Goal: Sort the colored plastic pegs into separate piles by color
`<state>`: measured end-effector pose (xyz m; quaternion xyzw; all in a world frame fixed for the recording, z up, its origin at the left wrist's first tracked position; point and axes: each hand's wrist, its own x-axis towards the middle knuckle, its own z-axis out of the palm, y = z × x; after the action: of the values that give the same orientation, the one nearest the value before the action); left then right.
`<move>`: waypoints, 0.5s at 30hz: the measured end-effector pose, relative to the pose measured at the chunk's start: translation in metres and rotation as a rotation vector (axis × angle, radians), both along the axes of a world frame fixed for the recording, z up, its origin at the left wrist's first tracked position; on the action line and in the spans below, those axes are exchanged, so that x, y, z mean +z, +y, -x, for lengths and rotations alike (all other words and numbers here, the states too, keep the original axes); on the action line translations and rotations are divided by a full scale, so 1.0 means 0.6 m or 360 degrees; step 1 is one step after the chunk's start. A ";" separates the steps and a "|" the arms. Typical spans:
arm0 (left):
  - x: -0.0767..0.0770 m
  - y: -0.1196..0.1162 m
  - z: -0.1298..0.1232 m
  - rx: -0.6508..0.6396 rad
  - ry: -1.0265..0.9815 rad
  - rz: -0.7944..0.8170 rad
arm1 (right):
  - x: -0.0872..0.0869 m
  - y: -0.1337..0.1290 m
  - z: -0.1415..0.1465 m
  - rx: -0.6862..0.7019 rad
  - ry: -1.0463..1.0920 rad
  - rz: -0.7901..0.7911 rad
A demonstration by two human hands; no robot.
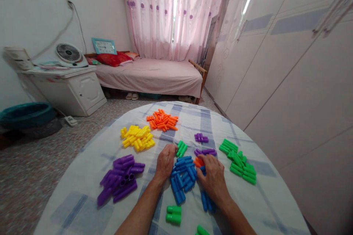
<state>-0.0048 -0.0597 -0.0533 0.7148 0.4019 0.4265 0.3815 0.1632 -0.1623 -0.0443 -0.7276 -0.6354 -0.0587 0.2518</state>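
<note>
My left hand rests beside a green piece, its fingers bent and touching or close to it; whether it grips the piece is unclear. A pile of blue pieces lies between my hands. My right hand is curved over an orange piece and some blue pieces, partly covering them. Just beyond it are purple pieces, with another purple group farther back. Nearer to me lies a green pair, and part of another green piece shows at the bottom edge.
Purple, yellow and orange piles lie left and back on the round cloth-covered table; a green pile is right. Beyond stand a bed, a cabinet with a fan, and a wardrobe.
</note>
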 end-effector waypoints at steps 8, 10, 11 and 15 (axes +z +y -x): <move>-0.003 0.002 -0.002 0.0018 -0.0008 0.0030 | 0.012 0.001 0.002 0.0074 0.0162 0.0010; -0.002 0.002 -0.002 0.0016 -0.0023 0.0024 | 0.016 0.004 0.000 0.0085 0.0180 0.0036; -0.002 0.001 -0.003 0.0015 -0.0026 0.0017 | 0.018 0.007 -0.001 0.0096 0.0187 0.0051; 0.006 -0.001 -0.003 0.0047 0.0019 -0.0032 | 0.022 0.011 -0.009 0.0158 0.0252 0.0032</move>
<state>-0.0028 -0.0605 -0.0500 0.7152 0.4104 0.4318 0.3656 0.1684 -0.1558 -0.0314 -0.7001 -0.6493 0.0181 0.2966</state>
